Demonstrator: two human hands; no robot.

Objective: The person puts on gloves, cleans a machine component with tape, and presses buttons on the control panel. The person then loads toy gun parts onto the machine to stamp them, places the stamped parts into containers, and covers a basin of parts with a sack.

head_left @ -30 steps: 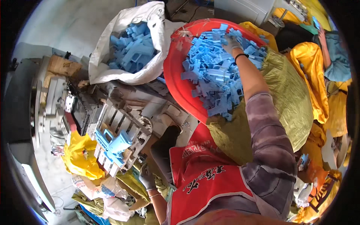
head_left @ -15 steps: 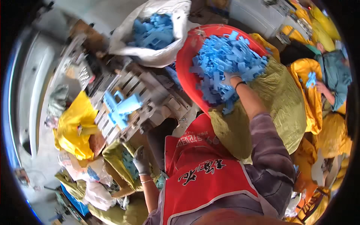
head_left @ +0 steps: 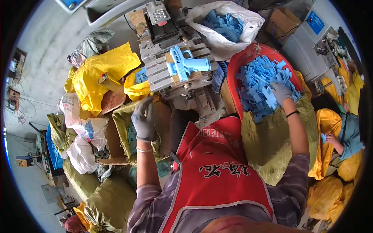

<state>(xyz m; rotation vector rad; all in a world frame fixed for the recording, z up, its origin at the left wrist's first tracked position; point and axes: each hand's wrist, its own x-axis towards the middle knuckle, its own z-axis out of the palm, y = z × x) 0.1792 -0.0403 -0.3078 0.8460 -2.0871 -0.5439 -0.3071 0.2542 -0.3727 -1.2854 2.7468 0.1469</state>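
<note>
My right hand (head_left: 281,93), in a pale glove, is closed on a light-blue plastic piece (head_left: 269,96) over the heap in the red tub (head_left: 234,73). Several blue plastic parts (head_left: 264,72) fill that tub. My left hand (head_left: 144,121), gloved too, is raised beside a sack-lined box (head_left: 125,134), its fingers slightly bent and apart with nothing in them. Ahead, between my hands, a light-blue plastic toy pistol (head_left: 187,63) lies on a slatted grey metal machine bed (head_left: 157,73), touched by neither hand.
A white sack (head_left: 248,29) of blue parts stands behind the tub. Yellow sacks (head_left: 93,73) and white plastic bags (head_left: 83,155) crowd the left. An olive woven sack (head_left: 272,151) drapes the tub's near side. At far right, a co-worker's hand (head_left: 332,139) holds a blue piece.
The view has swung left, showing more of the machine bed. My left hand has risen from low beside the box. My right hand stays at the tub, with a piece now showing at its fingers.
</note>
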